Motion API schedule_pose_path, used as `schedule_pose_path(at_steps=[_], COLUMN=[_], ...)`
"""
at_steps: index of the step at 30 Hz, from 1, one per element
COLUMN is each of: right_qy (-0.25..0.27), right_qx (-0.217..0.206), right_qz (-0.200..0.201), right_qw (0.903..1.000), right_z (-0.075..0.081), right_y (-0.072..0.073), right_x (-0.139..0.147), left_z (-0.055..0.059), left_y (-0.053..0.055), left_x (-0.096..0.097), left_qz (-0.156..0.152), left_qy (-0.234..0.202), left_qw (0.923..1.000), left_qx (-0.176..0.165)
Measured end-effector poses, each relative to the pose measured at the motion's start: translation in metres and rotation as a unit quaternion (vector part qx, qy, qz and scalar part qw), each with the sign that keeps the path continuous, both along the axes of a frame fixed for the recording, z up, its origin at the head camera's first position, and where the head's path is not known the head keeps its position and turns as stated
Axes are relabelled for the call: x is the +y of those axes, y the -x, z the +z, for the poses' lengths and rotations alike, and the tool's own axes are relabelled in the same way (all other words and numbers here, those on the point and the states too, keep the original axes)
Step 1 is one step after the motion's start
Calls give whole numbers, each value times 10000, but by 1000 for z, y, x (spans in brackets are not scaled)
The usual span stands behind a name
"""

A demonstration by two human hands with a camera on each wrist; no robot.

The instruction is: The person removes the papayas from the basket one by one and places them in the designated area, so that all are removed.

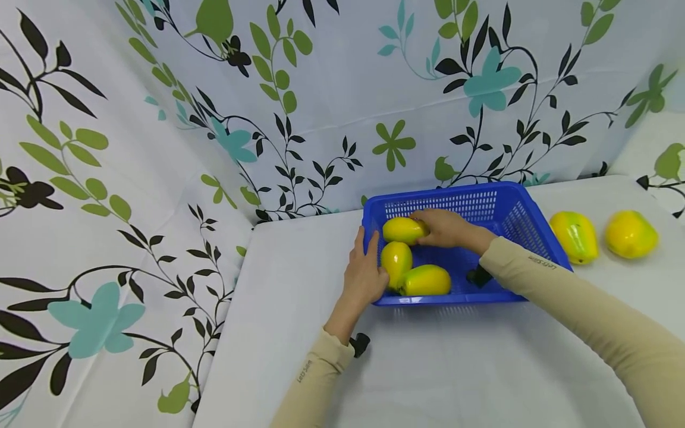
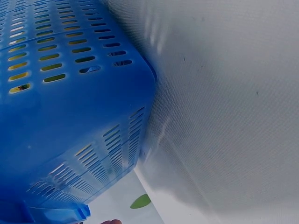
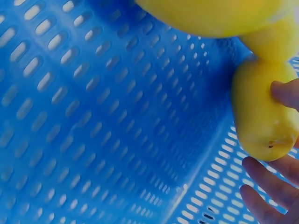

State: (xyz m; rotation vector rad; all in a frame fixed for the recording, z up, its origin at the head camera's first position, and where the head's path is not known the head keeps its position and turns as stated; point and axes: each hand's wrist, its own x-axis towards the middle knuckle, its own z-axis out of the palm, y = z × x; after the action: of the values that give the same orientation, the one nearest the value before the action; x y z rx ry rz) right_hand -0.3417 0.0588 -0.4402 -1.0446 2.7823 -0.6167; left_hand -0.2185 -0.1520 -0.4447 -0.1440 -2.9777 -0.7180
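1. Yellow fruit (image 1: 400, 230) in the basket's far left corner, and the right hand (image 1: 446, 228) has it by its right end, thumb on the near side, fingers round the far side!
2. Over on the left, the left hand (image 1: 365, 274) lies against the basket's left rim, fingers extended, no fruit in its grasp.
3. Just nearer than the gripped one, a second fruit (image 1: 396, 261); and look, a third fruit (image 1: 426, 280) lies beside that, close to the near wall.
4. All three sit inside the blue basket (image 1: 455, 300), up on the white desk (image 1: 299, 285).
5. Out right, past the basket: two more fruits (image 1: 631, 234), side by side on the desk.
6. Behind it all, a leaf-patterned cloth (image 1: 332, 77).
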Motion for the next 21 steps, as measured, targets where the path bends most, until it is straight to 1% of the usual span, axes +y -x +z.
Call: schedule_pose_path(at_steps=[7, 15, 21], right_qy=[16, 225, 376], right_qx=[120, 429, 643], right_qz=[25, -229, -408], right_qw=[9999, 9986, 9964], right_z=[17, 32, 41], right_y=[-7, -21, -27], right_x=[13, 38, 60], left_z=[2, 0, 0], left_y=[0, 0, 2], left_x=[1, 2, 2], left_qz=[19, 19, 64], left_qy=[-127, -143, -102], left_qw=[9999, 9999, 9999], left_qx=[-43, -49, -47])
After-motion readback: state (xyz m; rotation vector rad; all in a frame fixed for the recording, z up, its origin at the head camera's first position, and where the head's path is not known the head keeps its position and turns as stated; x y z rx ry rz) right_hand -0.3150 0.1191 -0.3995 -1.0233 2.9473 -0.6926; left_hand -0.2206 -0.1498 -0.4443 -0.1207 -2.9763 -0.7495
